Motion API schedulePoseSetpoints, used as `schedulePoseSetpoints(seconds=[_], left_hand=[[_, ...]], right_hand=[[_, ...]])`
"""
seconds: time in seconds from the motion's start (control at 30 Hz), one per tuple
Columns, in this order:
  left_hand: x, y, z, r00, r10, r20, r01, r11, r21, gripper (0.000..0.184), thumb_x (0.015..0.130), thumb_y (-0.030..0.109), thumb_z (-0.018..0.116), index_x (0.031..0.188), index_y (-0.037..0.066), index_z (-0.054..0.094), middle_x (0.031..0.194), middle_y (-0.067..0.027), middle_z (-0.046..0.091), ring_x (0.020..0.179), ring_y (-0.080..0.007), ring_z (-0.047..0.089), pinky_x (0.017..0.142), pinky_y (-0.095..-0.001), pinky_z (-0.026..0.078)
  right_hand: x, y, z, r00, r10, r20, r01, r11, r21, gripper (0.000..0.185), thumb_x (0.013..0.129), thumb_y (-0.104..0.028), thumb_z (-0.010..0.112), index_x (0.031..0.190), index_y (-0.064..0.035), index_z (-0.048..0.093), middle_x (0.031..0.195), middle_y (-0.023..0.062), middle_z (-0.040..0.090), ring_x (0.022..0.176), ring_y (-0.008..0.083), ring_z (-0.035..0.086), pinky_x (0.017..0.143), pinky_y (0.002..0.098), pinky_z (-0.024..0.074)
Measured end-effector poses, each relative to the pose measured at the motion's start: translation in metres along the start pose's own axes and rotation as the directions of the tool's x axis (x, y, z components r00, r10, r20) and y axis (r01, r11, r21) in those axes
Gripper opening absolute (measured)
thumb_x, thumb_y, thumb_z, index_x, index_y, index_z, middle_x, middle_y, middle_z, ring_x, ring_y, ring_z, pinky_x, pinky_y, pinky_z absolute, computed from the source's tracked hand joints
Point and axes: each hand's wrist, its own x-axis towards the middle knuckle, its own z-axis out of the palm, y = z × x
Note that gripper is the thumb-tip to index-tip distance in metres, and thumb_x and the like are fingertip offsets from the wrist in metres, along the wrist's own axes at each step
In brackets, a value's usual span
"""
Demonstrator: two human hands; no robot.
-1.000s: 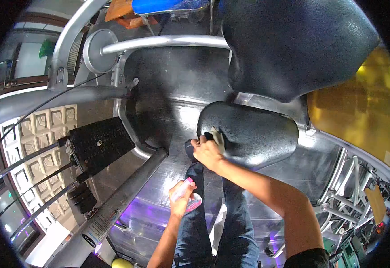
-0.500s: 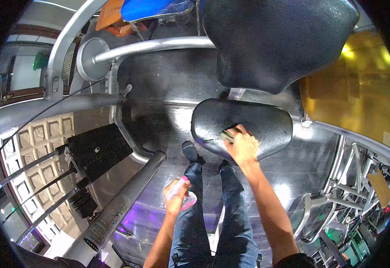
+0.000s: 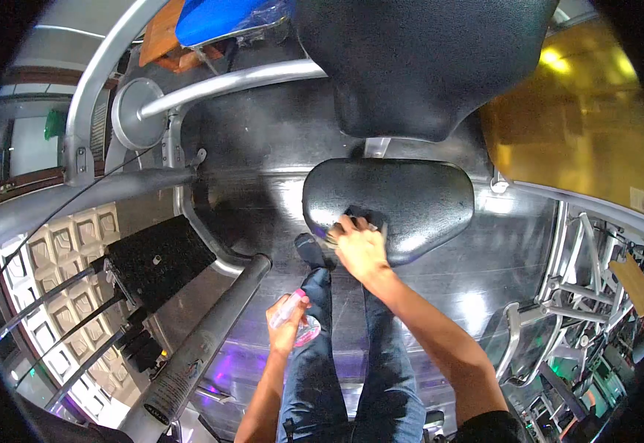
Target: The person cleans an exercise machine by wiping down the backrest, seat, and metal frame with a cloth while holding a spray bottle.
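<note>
My right hand (image 3: 359, 247) is closed around a small sponge (image 3: 333, 235), mostly hidden by the fingers. It presses near the front left edge of a black padded seat (image 3: 403, 188), whose surface shines as if wet. Below and to the left, my left hand (image 3: 283, 325) grips a clear plastic bottle (image 3: 308, 332) with pink parts, held over my left leg. Above the seat stands a larger black backrest pad (image 3: 425, 66).
Grey metal tubing (image 3: 240, 77) of a gym machine curves around the left. A dark textured footplate (image 3: 161, 262) sits at the left. A yellow reflective panel (image 3: 580, 125) stands at the right, with more machine frames (image 3: 573, 295) below it. A blue pad (image 3: 222, 18) shows at the top.
My right hand has slid left and slightly down across the seat toward its front edge, with the sponge in it. The left hand stays nearly still. The whole view has shifted slightly.
</note>
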Motion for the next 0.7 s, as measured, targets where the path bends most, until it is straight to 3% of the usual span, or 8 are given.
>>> schedulePoseSetpoints(seconds=[0.07, 0.13, 0.17, 0.3, 0.4, 0.57, 0.63, 0.7], left_hand=[[0.004, 0.003, -0.001, 1.0, -0.011, 0.008, 0.011, 1.0, -0.001, 0.028, 0.089, 0.027, 0.072, 0.08, 0.001, 0.067, 0.072, -0.0055, 0.067, 0.054, -0.0103, 0.057, 0.051, -0.027, 0.045], [0.007, 0.004, -0.001, 0.999, 0.032, 0.026, -0.032, 0.999, 0.005, 0.027, 0.089, 0.026, 0.072, 0.08, 0.001, 0.067, 0.071, -0.0051, 0.067, 0.054, -0.0102, 0.057, 0.051, -0.0272, 0.044], [0.009, 0.002, -0.001, 0.999, 0.03, 0.03, -0.03, 1.0, 0.007, 0.027, 0.089, 0.026, 0.072, 0.08, 0.001, 0.067, 0.071, -0.0051, 0.067, 0.054, -0.0102, 0.057, 0.051, -0.0272, 0.044], [0.014, 0.003, 0.006, 0.998, 0.049, 0.048, -0.049, 0.999, 0.014, 0.028, 0.089, 0.026, 0.072, 0.079, 0.0, 0.067, 0.069, -0.0048, 0.066, 0.053, -0.0099, 0.056, 0.05, -0.0273, 0.043], [0.018, 0.002, 0.013, 0.998, 0.029, 0.063, -0.031, 0.999, 0.029, 0.028, 0.088, 0.026, 0.072, 0.078, 0.0, 0.067, 0.069, -0.0047, 0.066, 0.053, -0.0096, 0.056, 0.05, -0.027, 0.043], [0.018, 0.007, 0.028, 0.995, -0.02, 0.099, 0.008, 0.992, 0.124, 0.027, 0.088, 0.026, 0.073, 0.079, 0.001, 0.068, 0.069, -0.0049, 0.066, 0.052, -0.0091, 0.056, 0.049, -0.0265, 0.043], [0.018, 0.004, 0.036, 0.99, 0.026, 0.139, -0.021, 0.999, -0.036, 0.026, 0.087, 0.026, 0.074, 0.079, 0.001, 0.068, 0.069, -0.0043, 0.065, 0.052, -0.0092, 0.057, 0.048, -0.0256, 0.043], [0.021, 0.005, 0.042, 0.986, -0.003, 0.168, 0.002, 1.0, 0.006, 0.025, 0.087, 0.025, 0.073, 0.08, 0.001, 0.068, 0.07, -0.004, 0.066, 0.052, -0.0093, 0.057, 0.048, -0.025, 0.044]], right_hand=[[-0.026, 0.023, -0.015, 0.995, 0.099, 0.011, -0.1, 0.99, 0.101, 0.034, 0.076, -0.024, 0.071, 0.11, -0.0213, 0.068, 0.118, 0.0006, 0.057, 0.105, 0.0255, 0.061, 0.083, 0.0403, 0.0552], [-0.049, 0.05, -0.019, 0.979, 0.184, -0.084, -0.165, 0.967, 0.196, 0.035, 0.076, -0.027, 0.073, 0.11, -0.0231, 0.068, 0.119, 0.0011, 0.056, 0.103, 0.0261, 0.061, 0.084, 0.0414, 0.0552], [-0.056, 0.06, -0.027, 0.955, 0.297, -0.007, -0.287, 0.931, 0.227, 0.036, 0.076, -0.028, 0.073, 0.112, -0.0233, 0.067, 0.121, 0.0015, 0.056, 0.103, 0.0268, 0.063, 0.084, 0.0422, 0.0554], [-0.069, 0.091, -0.031, 0.835, 0.49, -0.25, -0.389, 0.848, 0.359, 0.028, 0.076, -0.024, 0.074, 0.103, -0.017, 0.072, 0.107, 0.006, 0.064, 0.085, 0.0331, 0.069, 0.076, 0.0445, 0.0566], [-0.054, 0.081, -0.024, 0.77, 0.589, -0.246, -0.494, 0.794, 0.354, 0.03, 0.076, -0.025, 0.074, 0.104, -0.0169, 0.072, 0.107, 0.0059, 0.064, 0.085, 0.0331, 0.069, 0.076, 0.0442, 0.0563], [-0.02, 0.036, -0.013, 0.906, 0.385, -0.179, -0.319, 0.896, 0.309, 0.025, 0.08, -0.025, 0.069, 0.104, -0.0202, 0.068, 0.117, 0.0047, 0.053, 0.101, 0.0292, 0.062, 0.076, 0.0422, 0.057], [-0.016, 0.023, -0.012, 0.951, 0.282, -0.13, -0.234, 0.927, 0.293, 0.029, 0.078, -0.024, 0.07, 0.107, -0.0199, 0.067, 0.117, 0.0045, 0.054, 0.101, 0.0294, 0.062, 0.078, 0.0429, 0.0567], [-0.02, 0.02, -0.013, 0.976, 0.207, -0.07, -0.18, 0.943, 0.278, 0.032, 0.078, -0.026, 0.071, 0.11, -0.021, 0.067, 0.119, 0.0027, 0.053, 0.105, 0.0293, 0.061, 0.081, 0.0439, 0.0562]])
